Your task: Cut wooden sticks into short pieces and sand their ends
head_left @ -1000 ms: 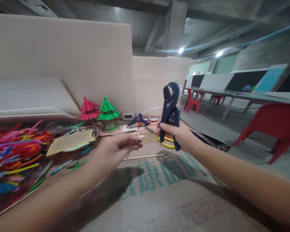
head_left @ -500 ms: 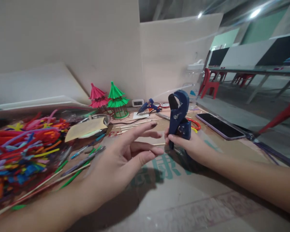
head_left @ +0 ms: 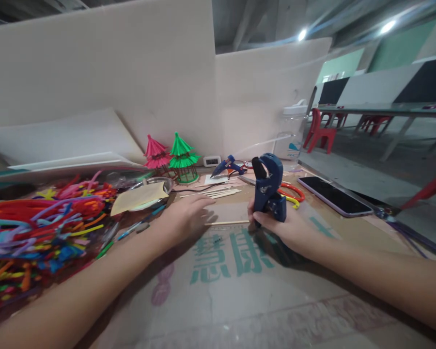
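Observation:
In my right hand [head_left: 276, 220] is a dark blue hand tool [head_left: 269, 182] with a curved, hooked top and a black insert, held upright; its exact kind is unclear. Beside its lower end, a thin wooden stick [head_left: 227, 223] lies crosswise over a clear ruler [head_left: 232, 228] with fine marks. My left hand [head_left: 183, 218] is lowered at the stick's left end, fingers curled down around it, their tips partly hidden. Several more thin sticks [head_left: 221, 193] lie just beyond.
Colourful pipe cleaners [head_left: 47, 228] pile up at left. Behind stand pink [head_left: 156, 152] and green [head_left: 183, 157] pavilion models, a small digital clock [head_left: 211, 161], a blue glue gun [head_left: 228, 166] and a clear bottle [head_left: 290, 133]. Orange-handled scissors [head_left: 294, 191] and a phone [head_left: 334, 196] lie right.
My left hand has gone from spread fingers in the air down to the stick's left end. My right hand keeps the blue tool in about the same place. The view has tilted up slightly.

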The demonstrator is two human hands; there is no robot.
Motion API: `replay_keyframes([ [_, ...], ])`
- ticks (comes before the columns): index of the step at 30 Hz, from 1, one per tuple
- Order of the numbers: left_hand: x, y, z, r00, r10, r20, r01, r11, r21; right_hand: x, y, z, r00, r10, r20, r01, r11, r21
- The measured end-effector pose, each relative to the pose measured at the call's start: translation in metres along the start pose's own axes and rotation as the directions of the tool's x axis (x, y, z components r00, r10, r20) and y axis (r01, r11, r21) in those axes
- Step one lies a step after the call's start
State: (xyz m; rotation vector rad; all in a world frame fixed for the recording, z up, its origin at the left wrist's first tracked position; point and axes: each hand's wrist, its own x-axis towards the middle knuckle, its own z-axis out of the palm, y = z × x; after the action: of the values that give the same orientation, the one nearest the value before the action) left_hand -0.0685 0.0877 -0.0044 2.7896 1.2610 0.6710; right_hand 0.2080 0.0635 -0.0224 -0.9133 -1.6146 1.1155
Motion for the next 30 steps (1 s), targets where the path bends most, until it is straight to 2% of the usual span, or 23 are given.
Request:
replay_keyframes([
  [5, 0.004, 0.038, 0.007, 0.990, 0.030, 0.140, -0.034, 0.999, 0.023, -0.002, -0.013, -0.008, 0.984, -0.175, -0.042, 0.168, 0.977, -0.129],
  [7, 0.006, 0.046, 0.013, 0.985, 0.015, 0.170, -0.020, 0.999, 0.029, -0.003, -0.017, -0.010, 0.974, -0.219, -0.049, 0.209, 0.964, -0.164],
  [9, 0.006, 0.047, 0.020, 0.984, -0.011, 0.180, 0.005, 0.999, 0.032, -0.006, -0.018, -0.010, 0.977, -0.212, -0.030, 0.204, 0.963, -0.174],
  [13, 0.006, 0.038, 0.022, 0.984, -0.086, 0.154, 0.084, 0.996, 0.021, -0.013, -0.016, -0.004, 0.971, -0.205, 0.125, 0.231, 0.938, -0.260],
  [16, 0.008, 0.038, 0.002, 0.978, -0.195, 0.068, 0.194, 0.981, 0.018, -0.017, -0.014, -0.001, 0.955, -0.229, 0.189, 0.281, 0.901, -0.331],
  [19, 0.010, 0.051, -0.034, 0.957, -0.280, -0.077, 0.278, 0.960, -0.031, -0.017, -0.012, 0.000, 0.965, -0.195, 0.175, 0.246, 0.903, -0.353],
  [21, 0.009, 0.066, -0.059, 0.930, -0.322, -0.178, 0.292, 0.940, -0.174, -0.015, -0.010, 0.000, 0.978, -0.154, 0.144, 0.197, 0.911, -0.362],
  [23, 0.005, 0.080, -0.076, 0.921, -0.338, -0.194, 0.282, 0.922, -0.266, -0.013, -0.009, 0.002, 0.987, -0.112, 0.119, 0.148, 0.922, -0.357],
  [26, -0.001, 0.094, -0.085, 0.936, -0.319, -0.151, 0.262, 0.915, -0.308, -0.012, -0.010, 0.005, 0.991, -0.072, 0.114, 0.107, 0.935, -0.338],
  [30, -0.005, 0.100, -0.082, 0.958, -0.269, -0.095, 0.228, 0.922, -0.314, -0.017, -0.022, 0.013, 0.992, 0.015, 0.126, 0.022, 0.959, -0.282],
])
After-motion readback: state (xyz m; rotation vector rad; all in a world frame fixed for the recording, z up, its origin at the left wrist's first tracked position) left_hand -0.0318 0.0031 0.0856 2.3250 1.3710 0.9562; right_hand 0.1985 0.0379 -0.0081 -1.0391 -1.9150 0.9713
